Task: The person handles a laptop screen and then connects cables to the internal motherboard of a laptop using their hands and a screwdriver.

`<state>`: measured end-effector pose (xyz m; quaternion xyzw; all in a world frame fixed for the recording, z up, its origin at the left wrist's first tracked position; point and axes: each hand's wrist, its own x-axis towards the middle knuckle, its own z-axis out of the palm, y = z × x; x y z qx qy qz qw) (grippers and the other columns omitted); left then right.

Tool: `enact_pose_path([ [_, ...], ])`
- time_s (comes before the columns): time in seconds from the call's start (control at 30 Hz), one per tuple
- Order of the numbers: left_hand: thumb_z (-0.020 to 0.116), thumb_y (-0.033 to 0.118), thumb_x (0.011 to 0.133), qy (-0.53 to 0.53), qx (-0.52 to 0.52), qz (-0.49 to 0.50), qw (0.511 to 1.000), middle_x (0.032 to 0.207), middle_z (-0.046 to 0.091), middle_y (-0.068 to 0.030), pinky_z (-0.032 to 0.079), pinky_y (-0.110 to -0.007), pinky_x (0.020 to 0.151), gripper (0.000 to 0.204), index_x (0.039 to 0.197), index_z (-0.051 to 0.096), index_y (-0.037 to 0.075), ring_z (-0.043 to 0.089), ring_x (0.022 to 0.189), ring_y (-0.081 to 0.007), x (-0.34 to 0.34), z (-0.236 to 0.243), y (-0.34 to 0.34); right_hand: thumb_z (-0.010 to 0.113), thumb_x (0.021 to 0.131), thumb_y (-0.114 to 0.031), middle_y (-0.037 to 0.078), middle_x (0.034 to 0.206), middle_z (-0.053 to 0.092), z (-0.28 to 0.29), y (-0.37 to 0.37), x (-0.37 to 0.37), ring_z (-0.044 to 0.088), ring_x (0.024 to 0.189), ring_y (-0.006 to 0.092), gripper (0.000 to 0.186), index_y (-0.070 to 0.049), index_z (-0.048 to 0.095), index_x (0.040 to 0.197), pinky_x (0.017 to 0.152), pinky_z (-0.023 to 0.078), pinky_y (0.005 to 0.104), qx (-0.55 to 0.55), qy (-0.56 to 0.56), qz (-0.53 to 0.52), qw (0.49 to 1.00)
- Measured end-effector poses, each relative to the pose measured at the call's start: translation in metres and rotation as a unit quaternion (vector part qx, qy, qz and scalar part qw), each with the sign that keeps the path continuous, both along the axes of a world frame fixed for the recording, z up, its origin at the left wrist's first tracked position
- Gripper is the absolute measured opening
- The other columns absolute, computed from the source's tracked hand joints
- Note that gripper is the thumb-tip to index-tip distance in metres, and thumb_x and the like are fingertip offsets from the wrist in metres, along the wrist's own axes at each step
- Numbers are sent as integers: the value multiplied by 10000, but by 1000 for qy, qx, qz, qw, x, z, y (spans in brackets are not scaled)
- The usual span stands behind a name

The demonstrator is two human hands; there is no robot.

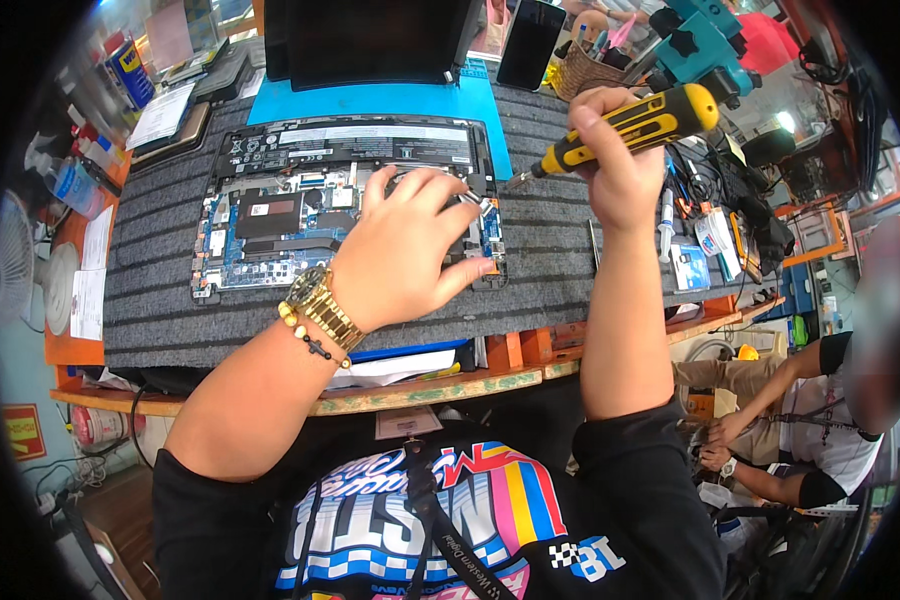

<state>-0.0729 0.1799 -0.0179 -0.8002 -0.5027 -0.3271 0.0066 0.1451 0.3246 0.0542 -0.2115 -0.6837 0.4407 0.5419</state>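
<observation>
Opened laptop [272, 215] lay flat on the striped gray mat [550, 260], its right half right under my left hand [405, 255]. Those fingers [435, 190] were spread and a bit bent, thumb out wide, not clamped on anything I could see. My right hand [620, 165] was wrapped snugly around a yellow-black screwdriver [675, 112], tip just beside the laptop's right edge.
</observation>
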Motion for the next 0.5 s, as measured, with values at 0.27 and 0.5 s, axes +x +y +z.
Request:
enact_pose_path([
  [0.27, 824, 477, 907, 21, -26, -21, 999, 1402, 638, -162, 293, -726, 1220, 483, 1247, 794, 135, 521, 1434, -376, 6, -2, -5, 852, 885, -80, 20, 845, 720, -15, -3, -11, 671, 767, 106, 159, -36, 705, 930, 697, 535, 279, -2, -24, -8, 1000],
  [0.5, 821, 476, 910, 23, -30, -17, 999, 1410, 638, -163, 287, -725, 1224, 476, 1241, 802, 134, 509, 1446, -371, 7, -1, -5, 857, 886, -93, 20, 840, 721, -16, -2, -10, 672, 744, 110, 168, -35, 705, 928, 684, 543, 278, -2, -34, -7, 999],
])
